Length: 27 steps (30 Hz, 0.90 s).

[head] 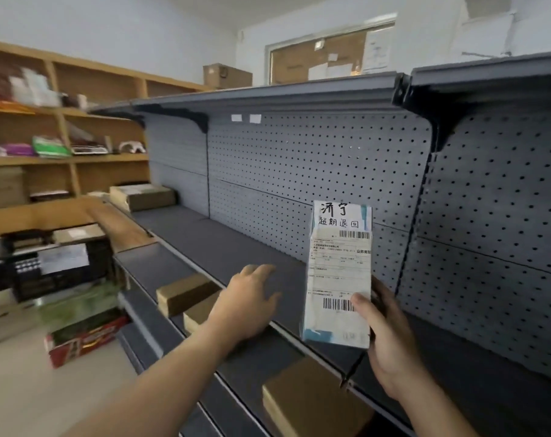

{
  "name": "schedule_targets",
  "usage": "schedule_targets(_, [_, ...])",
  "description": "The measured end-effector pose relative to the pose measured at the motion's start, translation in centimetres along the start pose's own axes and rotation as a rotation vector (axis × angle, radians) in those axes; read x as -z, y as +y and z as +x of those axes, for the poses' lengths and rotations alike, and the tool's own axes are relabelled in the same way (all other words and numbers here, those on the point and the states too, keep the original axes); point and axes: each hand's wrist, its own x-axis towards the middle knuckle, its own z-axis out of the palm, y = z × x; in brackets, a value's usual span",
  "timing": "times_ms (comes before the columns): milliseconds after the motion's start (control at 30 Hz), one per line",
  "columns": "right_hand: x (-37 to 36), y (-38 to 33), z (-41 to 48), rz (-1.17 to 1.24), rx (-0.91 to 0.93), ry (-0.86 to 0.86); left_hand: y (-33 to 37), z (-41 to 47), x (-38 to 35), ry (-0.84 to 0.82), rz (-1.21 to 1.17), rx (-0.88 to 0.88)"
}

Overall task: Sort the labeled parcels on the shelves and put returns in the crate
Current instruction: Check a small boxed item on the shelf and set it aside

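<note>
My right hand (pixel 390 339) grips the lower right edge of a tall white parcel (pixel 338 272) and holds it upright over the grey shelf (pixel 267 272). Its label faces me, with handwriting at the top and barcodes below. My left hand (pixel 245 304) hovers open over the shelf's front edge, left of the parcel, fingers spread. A black crate (pixel 56 266) with parcels inside stands on a metal frame at the left. Brown boxes (pixel 185 293) lie on the lower shelf beneath my left hand, and another brown box (pixel 315 402) sits lower, near me.
A cardboard parcel (pixel 144 197) lies at the far end of the grey shelf. Wooden shelving (pixel 62 159) with mixed goods lines the left wall. A red carton (pixel 84 339) stands on the floor below the crate. A box (pixel 226 75) sits on the top shelf.
</note>
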Motion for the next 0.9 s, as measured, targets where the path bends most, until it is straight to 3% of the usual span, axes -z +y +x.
schedule_targets(167, [-10.9, 4.2, 2.9, 0.071, -0.083, -0.239, -9.6, -1.8, 5.9, 0.080, 0.221, 0.211])
schedule_targets(400, [-27.0, 9.3, 5.7, 0.148, -0.123, -0.474, -22.3, -3.3, 15.1, 0.199, 0.291, 0.377])
schedule_targets(633, [-40.4, 14.8, 8.5, 0.184, -0.215, -0.597, -33.1, -2.6, 21.8, 0.241, 0.372, 0.527])
schedule_targets(900, [-52.5, 22.7, 15.4, 0.213, -0.323, -0.707, -45.4, 2.0, 24.7, 0.259, 0.412, 0.662])
